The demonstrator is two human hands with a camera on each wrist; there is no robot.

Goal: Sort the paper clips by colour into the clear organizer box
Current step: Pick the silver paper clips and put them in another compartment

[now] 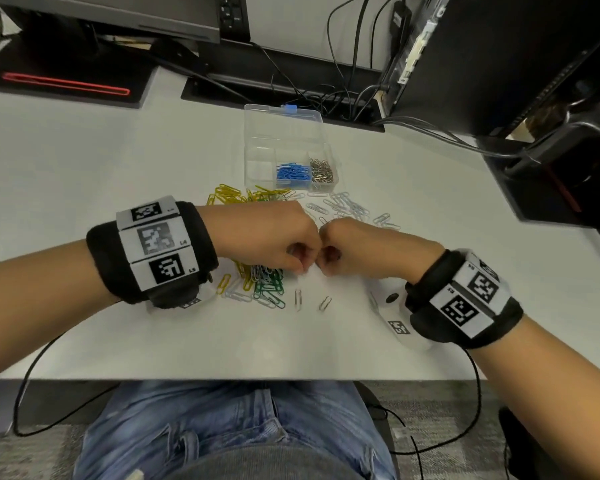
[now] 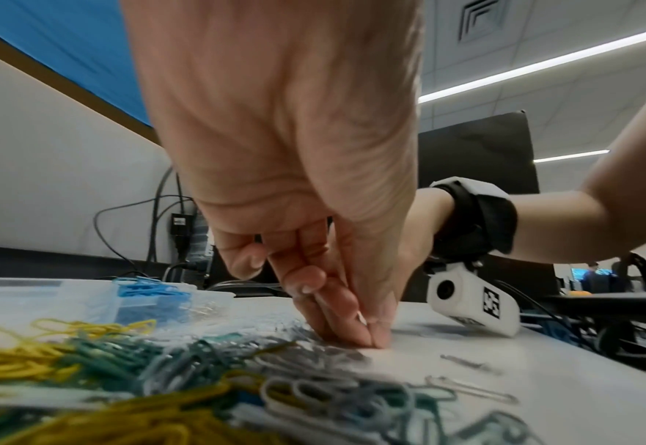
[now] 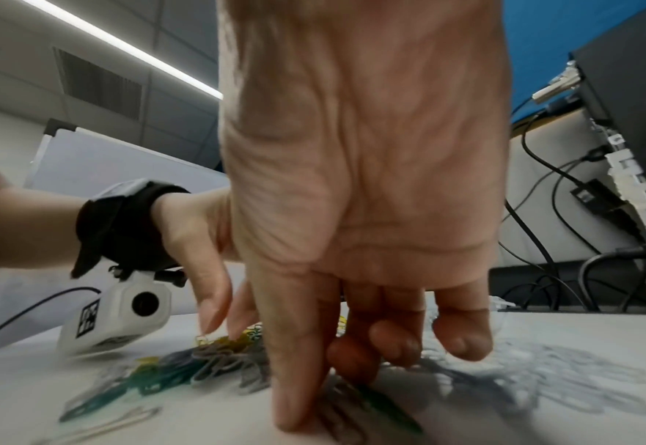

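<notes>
The clear organizer box (image 1: 257,157) stands open at mid-table, with blue clips (image 1: 291,173) in its middle compartment and silver clips (image 1: 323,171) in the right one; the left one looks bare. My left hand (image 1: 300,266) and right hand (image 1: 321,261) meet knuckle to knuckle in front of it. In the left wrist view my left hand (image 2: 370,334) pinches its fingertips down at the edge of a mixed pile (image 2: 199,370) of grey, green and yellow clips. My right hand (image 3: 325,400) plants its thumb on the table, fingers curled over grey and green clips (image 3: 386,403).
Yellow clips (image 1: 236,195) and white clips (image 1: 347,209) lie loose between the hands and the box. Two silver clips (image 1: 298,299) lie alone near the front. A monitor base (image 1: 66,74), cables (image 1: 326,95) and a black computer case (image 1: 499,64) line the back and right.
</notes>
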